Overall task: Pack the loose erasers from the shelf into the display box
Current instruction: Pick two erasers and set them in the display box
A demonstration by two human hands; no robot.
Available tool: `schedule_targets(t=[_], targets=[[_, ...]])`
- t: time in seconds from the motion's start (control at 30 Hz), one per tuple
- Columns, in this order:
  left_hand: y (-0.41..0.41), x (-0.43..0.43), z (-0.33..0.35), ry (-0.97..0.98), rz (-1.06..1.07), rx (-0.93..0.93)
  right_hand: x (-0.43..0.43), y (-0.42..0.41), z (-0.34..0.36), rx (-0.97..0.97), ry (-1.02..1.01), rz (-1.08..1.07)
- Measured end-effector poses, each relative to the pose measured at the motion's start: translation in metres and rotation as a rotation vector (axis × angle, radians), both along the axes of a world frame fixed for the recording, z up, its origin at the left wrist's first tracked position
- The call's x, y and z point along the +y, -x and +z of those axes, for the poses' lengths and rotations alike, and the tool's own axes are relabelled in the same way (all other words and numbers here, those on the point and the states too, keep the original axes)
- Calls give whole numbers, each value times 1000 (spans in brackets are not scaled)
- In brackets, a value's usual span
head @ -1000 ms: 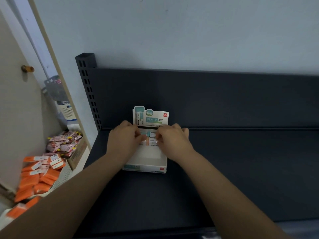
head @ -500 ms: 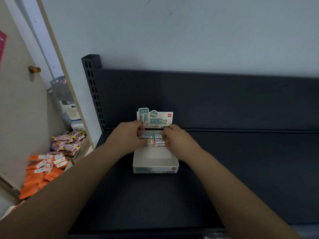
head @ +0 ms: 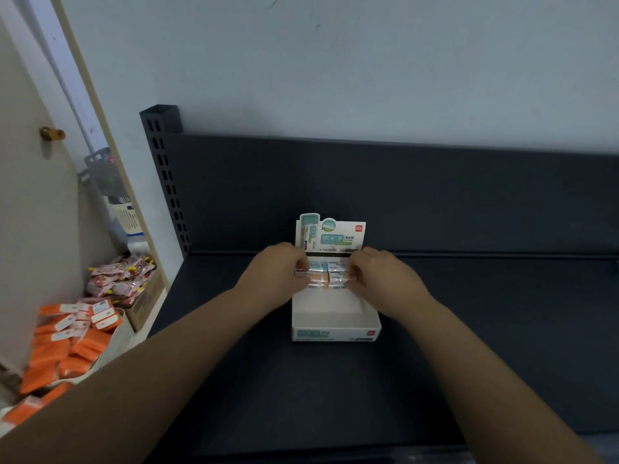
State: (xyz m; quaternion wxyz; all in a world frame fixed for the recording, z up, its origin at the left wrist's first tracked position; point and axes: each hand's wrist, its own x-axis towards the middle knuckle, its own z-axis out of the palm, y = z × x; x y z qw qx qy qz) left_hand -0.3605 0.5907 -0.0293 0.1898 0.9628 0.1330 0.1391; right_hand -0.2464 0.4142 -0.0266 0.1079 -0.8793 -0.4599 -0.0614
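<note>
Pinching a small stack of erasers [head: 326, 275] from both ends, left hand [head: 276, 279] and right hand [head: 385, 279] curled onto it, probably to keep the rows square. Seated at the back of the display box [head: 335, 331], just beyond the grip the header card [head: 331, 236]; nearer than the grip, bare floor for more. Count too blurred to tell.

Both my hands meet up front.
My left hand [head: 278, 274] and right hand [head: 385, 277] face each other, arms stretched forward, fingers curled inward and pinching the erasers [head: 326, 276] from either side.
</note>
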Motion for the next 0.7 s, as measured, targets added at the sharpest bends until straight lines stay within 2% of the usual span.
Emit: schedule_targets(t=[0.13, 0.3, 0.7], targets=[[-4, 0, -2, 65, -7, -14, -2, -1, -4, -45, -37, -27], [-10, -9, -7, 198, 2, -70, -7, -11, -3, 24, -26, -70], [-14, -18, -4, 170, 30, -44, -6, -19, -2, -10, -10, 20]])
